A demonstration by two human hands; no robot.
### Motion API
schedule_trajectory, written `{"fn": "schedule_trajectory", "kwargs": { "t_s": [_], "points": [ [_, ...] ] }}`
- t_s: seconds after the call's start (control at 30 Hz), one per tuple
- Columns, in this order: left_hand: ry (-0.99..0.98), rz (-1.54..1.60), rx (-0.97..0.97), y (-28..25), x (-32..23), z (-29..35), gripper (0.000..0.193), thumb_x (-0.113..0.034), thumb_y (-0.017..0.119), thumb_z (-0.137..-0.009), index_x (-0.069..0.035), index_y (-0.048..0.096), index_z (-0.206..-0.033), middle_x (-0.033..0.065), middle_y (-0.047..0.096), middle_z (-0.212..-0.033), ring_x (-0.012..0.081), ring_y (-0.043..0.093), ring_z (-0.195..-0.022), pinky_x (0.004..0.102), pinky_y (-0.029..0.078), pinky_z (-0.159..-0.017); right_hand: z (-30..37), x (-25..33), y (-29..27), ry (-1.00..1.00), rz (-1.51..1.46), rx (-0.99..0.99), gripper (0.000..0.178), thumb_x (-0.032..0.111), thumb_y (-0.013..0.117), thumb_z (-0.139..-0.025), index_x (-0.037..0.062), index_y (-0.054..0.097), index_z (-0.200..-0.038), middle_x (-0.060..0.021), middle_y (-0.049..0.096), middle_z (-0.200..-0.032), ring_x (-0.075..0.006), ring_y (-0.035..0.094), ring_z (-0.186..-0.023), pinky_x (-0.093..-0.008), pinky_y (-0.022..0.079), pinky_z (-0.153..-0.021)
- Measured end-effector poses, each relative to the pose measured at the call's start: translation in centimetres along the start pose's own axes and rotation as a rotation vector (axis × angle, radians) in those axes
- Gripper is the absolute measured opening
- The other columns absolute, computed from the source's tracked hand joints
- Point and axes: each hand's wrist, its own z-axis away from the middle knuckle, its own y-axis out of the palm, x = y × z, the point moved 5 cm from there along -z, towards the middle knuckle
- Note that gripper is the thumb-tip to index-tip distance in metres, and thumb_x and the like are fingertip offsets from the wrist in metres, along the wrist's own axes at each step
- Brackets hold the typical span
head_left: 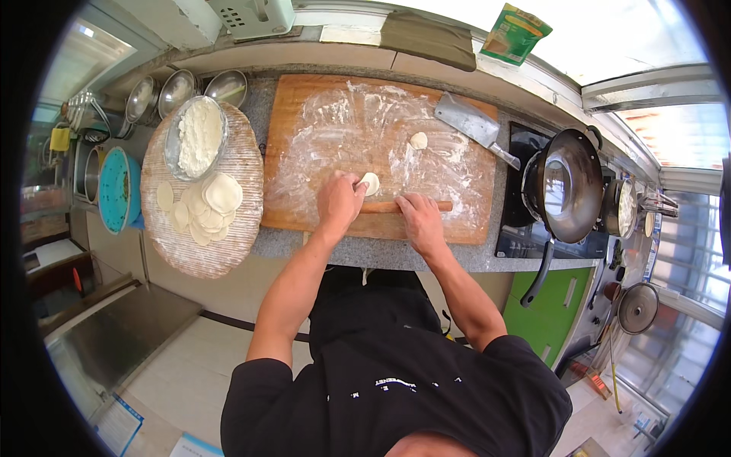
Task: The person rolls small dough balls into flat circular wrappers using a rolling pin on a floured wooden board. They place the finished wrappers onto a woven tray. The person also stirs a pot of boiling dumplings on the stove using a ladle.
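In the head view, your left hand (340, 199) pinches the edge of the dough disc (371, 183), toward the board's (283, 152) near side; your right hand (421, 217) bears on the rolling pin (383, 206). Uneven pressure could thin one side — and knocking the cleaver's (466, 120) handle, jutting past the board's right edge, could swing it. The disc looks pale, smooth and roundish.

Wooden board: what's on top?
Scattered flour, a dough lump, a cleaver blade, a dough disc touched by the left hand, and a rolling pin under the right hand. The wooden board beneath them is hidden.
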Motion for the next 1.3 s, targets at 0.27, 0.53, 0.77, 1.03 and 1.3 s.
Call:
{"fn": "schedule_trajectory", "kwargs": {
  "t_s": [0.27, 0.53, 0.77, 1.03, 1.3],
  "points": [
    [0.110, -0.279, -0.343, -2.4, 2.1, 1.2, 0.048, -0.034, 0.058, -0.109, -0.001, 0.061, -0.143, 0.0223, 0.055, -0.151, 0.0405, 0.048, -0.145, 0.0559, 0.034, -0.123, -3.2, 1.3, -0.5, -0.031, 0.006, 0.067, 0.037, 0.015, 0.060, -0.099, 0.0069, 0.068, -0.134, -0.0121, 0.066, -0.133, -0.0326, 0.059, -0.133, -0.0475, 0.046, -0.111],
    [0.158, -0.361, -0.570, -3.5, 2.1, -6.7, 0.065, -0.040, 0.049, -0.111, -0.004, 0.040, -0.165, 0.0241, 0.038, -0.168, 0.0425, 0.030, -0.159, 0.0577, 0.022, -0.131, -13.8, 0.5, 2.6, 0.002, 0.231, 0.106, 0.073, 0.044, 0.051, -0.108, 0.0036, 0.034, -0.167, -0.0138, 0.031, -0.176, -0.0304, 0.027, -0.164, -0.0509, 0.019, -0.134],
    [0.282, -0.376, -0.343, -1.4, 4.1, -2.7, 0.076, -0.045, 0.062, -0.103, -0.003, 0.041, -0.163, 0.0219, 0.039, -0.168, 0.0392, 0.032, -0.158, 0.0579, 0.022, -0.132, -9.8, 2.0, 2.4, 0.014, 0.253, 0.201, 0.093, 0.060, 0.057, -0.102, 0.0002, 0.031, -0.168, -0.0180, 0.031, -0.175, -0.0343, 0.029, -0.162, -0.0530, 0.021, -0.133],
    [0.743, -0.235, 0.126, -3.5, 0.4, 1.2, 0.071, -0.039, 0.084, -0.088, -0.015, 0.060, -0.150, 0.0111, 0.058, -0.149, 0.0345, 0.054, -0.140, 0.0508, 0.043, -0.118, -8.7, 2.5, 2.0, -0.039, 0.255, 0.241, 0.108, 0.069, 0.065, -0.091, -0.0025, 0.034, -0.165, -0.0195, 0.037, -0.172, -0.0340, 0.035, -0.159, -0.0508, 0.028, -0.130],
    [0.456, 0.033, 0.111, -1.8, 2.2, -3.7, 0.024, -0.023, 0.074, -0.099, -0.004, 0.079, -0.112, 0.0170, 0.076, -0.102, 0.0368, 0.073, -0.096, 0.0439, 0.057, -0.083, -7.4, 3.4, 1.6, -0.008, 0.215, 0.203, 0.108, 0.068, 0.065, -0.093, -0.0037, 0.030, -0.166, -0.0212, 0.033, -0.173, -0.0374, 0.033, -0.160, -0.0546, 0.027, -0.130]
  ]
}}
